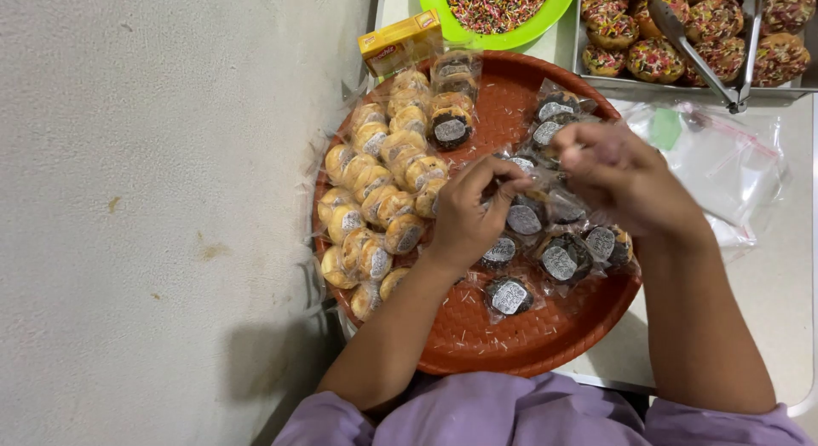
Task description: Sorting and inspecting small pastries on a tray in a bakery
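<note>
A round red woven tray (511, 335) holds many small pastries in clear wrappers. Golden ones (379, 203) are stacked in rows on its left side. Dark chocolate ones with grey round labels (562, 260) lie on its right half. My left hand (467, 218) and my right hand (618, 175) meet over the tray's middle, fingers pinched on one wrapped pastry (535, 184) between them. Most of that pastry is hidden by my fingers.
A green plate of coloured sprinkles (494, 7) and a small yellow box (399, 44) sit beyond the tray. A metal pan of sprinkle-topped doughnuts (656, 58) with metal tongs (707, 58) is at top right. Clear plastic bags (724, 169) lie right of the tray.
</note>
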